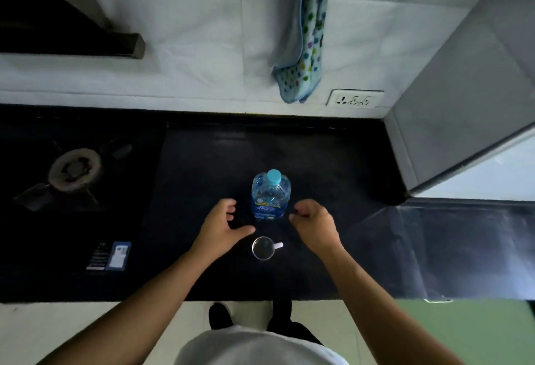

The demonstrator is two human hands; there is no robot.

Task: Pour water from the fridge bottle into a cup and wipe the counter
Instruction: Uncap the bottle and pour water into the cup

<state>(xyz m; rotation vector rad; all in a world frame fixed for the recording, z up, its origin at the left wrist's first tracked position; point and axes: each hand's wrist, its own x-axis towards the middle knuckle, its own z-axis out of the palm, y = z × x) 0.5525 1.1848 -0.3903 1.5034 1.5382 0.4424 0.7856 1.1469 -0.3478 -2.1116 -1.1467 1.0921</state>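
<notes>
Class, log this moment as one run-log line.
bottle: capped, upright on counter; cup: in front of bottle; left hand: open, empty; right hand: loosely curled, empty; towel: hanging on wall

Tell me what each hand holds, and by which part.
Nothing is held. The left hand and right hand sit either side of the bottle, neither gripping it.

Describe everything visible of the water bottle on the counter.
The water bottle is clear plastic with squarish shoulders, a light blue cap on, and a blue label low down. It holds water and stands upright on the dark counter, beyond the cup. The left hand and right hand flank it; neither plainly touches it.
</notes>
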